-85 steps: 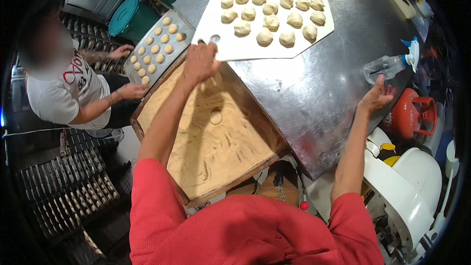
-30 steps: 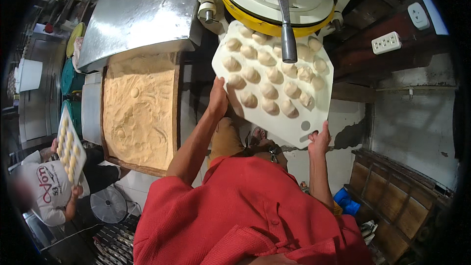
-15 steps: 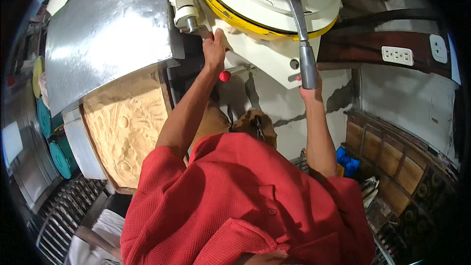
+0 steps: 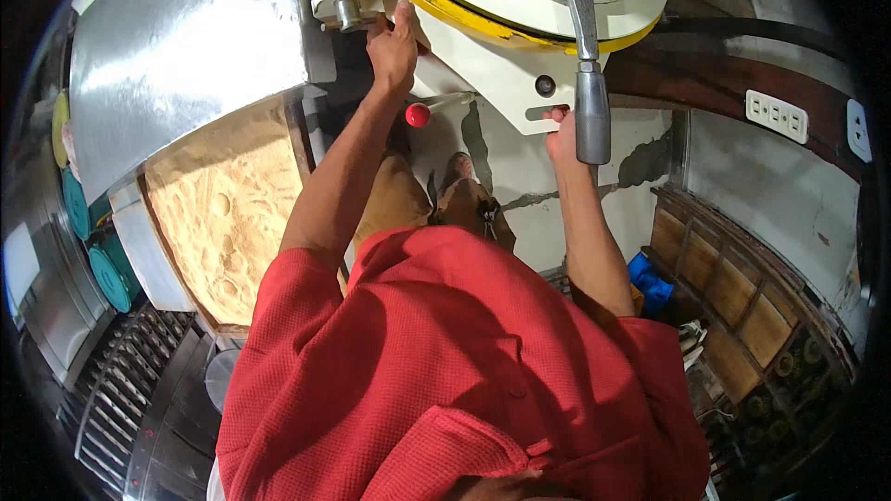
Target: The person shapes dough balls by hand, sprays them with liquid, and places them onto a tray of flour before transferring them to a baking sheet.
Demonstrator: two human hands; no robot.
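Observation:
A large cream-white machine [image 4: 492, 74] with a round drum and a yellow rim [image 4: 501, 42] stands in front of me. My left hand [image 4: 394, 51] is bent closed beside its steel pin [image 4: 348, 14]; what the fingers hold is hidden. Just below that hand is a red ball knob [image 4: 418, 115]. My right hand [image 4: 562, 137] grips the edge of the machine's pointed white plate [image 4: 520, 97], fingertips showing through its slot. A steel lever with a grey handle [image 4: 592, 116] hangs in front, partly covering that wrist.
At left, a shiny metal sheet [image 4: 195, 37] overhangs a wooden-edged tray of tan powder [image 4: 223, 213]. Teal lids [image 4: 113, 274] and a metal rack [image 4: 130, 390] lie farther left. Power outlets [image 4: 777, 116] are at right, above a wooden lattice [image 4: 715, 260] and a blue bag [image 4: 650, 283].
The machine and both hands now appear higher in the picture. My right fingertips now show in the plate's slot, and a dark round piece shows in the hole above it.

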